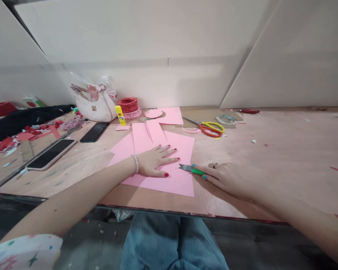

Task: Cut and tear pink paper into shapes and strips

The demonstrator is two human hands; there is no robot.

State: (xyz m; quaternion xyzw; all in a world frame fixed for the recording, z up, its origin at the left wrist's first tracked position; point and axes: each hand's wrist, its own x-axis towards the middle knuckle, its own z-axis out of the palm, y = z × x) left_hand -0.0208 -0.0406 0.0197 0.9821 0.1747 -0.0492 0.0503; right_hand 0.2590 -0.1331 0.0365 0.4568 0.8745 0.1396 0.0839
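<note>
Denim-clad legs [171,243] lie lowest in frame; above them, at centre, the left hand [154,161], fingers spread wide, pins a pink paper sheet [180,185] flat, while the right hand [225,180] closes around a green-handled craft knife [191,170] at the sheet's edge.

**Q:** Which colours is the work area showing?

**A:** The paper sheet [171,185] is showing solid pink; the craft knife's handle [197,171] is showing green.

**Q:** And the fingernails?

**A:** The left fingernails [166,174] are showing red, the right fingernails [204,177] teal. The scissors handles [211,128] are showing orange and yellow; the sleeve [22,253] is showing a multicoloured print on white.
</note>
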